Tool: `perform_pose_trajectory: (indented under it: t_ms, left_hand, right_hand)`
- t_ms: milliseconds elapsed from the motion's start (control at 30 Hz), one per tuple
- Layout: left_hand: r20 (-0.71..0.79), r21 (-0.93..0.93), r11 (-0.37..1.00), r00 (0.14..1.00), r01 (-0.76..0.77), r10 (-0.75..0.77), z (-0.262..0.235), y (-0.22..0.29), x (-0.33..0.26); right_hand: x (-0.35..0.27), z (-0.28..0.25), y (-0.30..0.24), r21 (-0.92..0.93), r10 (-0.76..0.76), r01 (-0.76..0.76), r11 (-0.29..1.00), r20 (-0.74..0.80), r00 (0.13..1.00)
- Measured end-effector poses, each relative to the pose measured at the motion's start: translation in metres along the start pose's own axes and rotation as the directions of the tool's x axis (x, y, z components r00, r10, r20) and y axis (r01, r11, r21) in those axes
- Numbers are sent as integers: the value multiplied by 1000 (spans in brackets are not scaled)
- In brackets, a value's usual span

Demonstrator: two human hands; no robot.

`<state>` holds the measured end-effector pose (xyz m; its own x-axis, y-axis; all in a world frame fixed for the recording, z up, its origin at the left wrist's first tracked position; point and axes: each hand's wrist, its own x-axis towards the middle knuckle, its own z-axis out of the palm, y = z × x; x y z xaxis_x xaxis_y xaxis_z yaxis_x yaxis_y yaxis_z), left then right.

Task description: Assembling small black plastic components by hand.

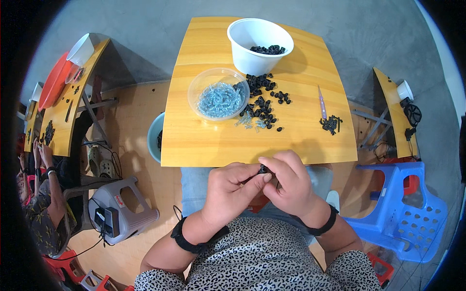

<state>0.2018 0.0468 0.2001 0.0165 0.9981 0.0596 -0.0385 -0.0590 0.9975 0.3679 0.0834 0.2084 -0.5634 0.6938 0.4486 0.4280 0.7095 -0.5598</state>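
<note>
Just off the table's near edge, my left hand (229, 193) and my right hand (292, 183) meet, both closed in a pinch on one small black plastic part (263, 169). Fingertips cover most of that part. Beyond them, a round clear tub (193, 101) holds many small metal springs (221, 99). Loose springs (246, 119) lie by its right side, beside a scattered heap of small black plastic pieces (264, 107). A white bucket (235, 52) at the back contains more black pieces (268, 50). To the right, a thin-shafted tool with a purple handle (323, 107) touches a pile of slim black parts (330, 124).
The wooden table (213, 145) ends right in front of my hands. A teal basin (154, 138) stands below its left edge. A grey stool (121, 208) is at left, a blue plastic stool (398, 208) at right. Another person's hand (46, 154) works at the left table (63, 116).
</note>
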Motion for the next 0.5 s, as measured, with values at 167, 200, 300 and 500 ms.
perform_pose_trajectory:
  t_ms: [167, 200, 300, 500]
  left_hand:
    - [38, 35, 999, 999, -14, 13, -1, -2, 3]
    - [19, 51, 997, 998, -64, 63, 0, -4, 4]
    - [17, 101, 991, 996, -90, 89, 0, -2, 4]
    - [36, 181, 973, 989, -144, 140, 6, -6, 6]
  right_hand:
    - [2, -14, -5, 167, 95, -106, 980, 73, 993]
    - [3, -18, -5, 219, 118, -139, 966, 106, 987]
    - [3, -17, 0, 356, 230, -260, 897, 125, 965]
    - [7, -10, 6, 336, 266, -243, 910, -23, 964]
